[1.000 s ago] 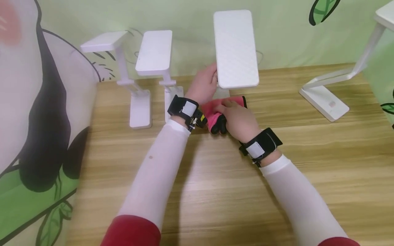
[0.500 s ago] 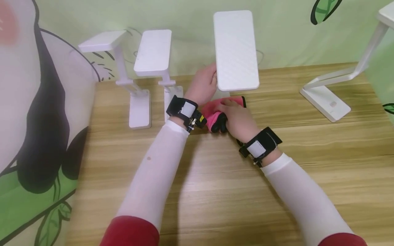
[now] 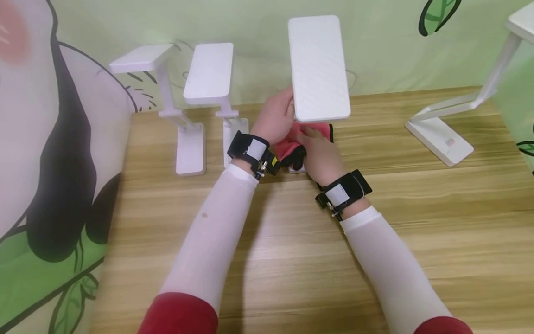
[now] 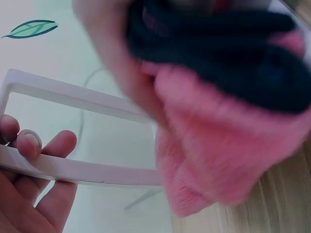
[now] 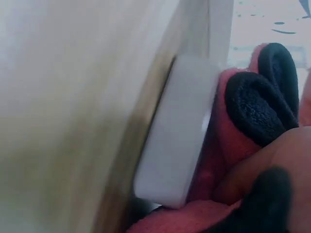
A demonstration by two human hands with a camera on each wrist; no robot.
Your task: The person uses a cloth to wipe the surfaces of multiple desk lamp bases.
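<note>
Two white lamps stand at the upper left of the head view, the outer lamp (image 3: 191, 150) and the inner lamp (image 3: 210, 72), and a folded-out lamp (image 3: 440, 139) stands at the right, its top cut off by the frame edge. All are on a wood-grained table (image 3: 292, 260) against a pale green wall (image 3: 258, 28), with a black-and-white painted figure (image 3: 62, 185) along the left. The middle lamp (image 3: 319, 69), at upper centre, has its broad panel standing in the way of the view of its own arm and of the left fingertips. The left hand (image 3: 273, 116) reaches up beside that panel; at the lower left of the left wrist view its thumb and fingers close round one rail of the white frame-like arm. The right hand (image 3: 325, 157), just below the panel, is bent over a pink cloth (image 3: 288, 146) with black edging, gripping it bunched against the lamp's white base (image 5: 175, 136). Only a sliver of the base shows below the cloth from the head. Some right fingers are buried in the folds, and the cloth is blurred across the right of the left wrist view.
</note>
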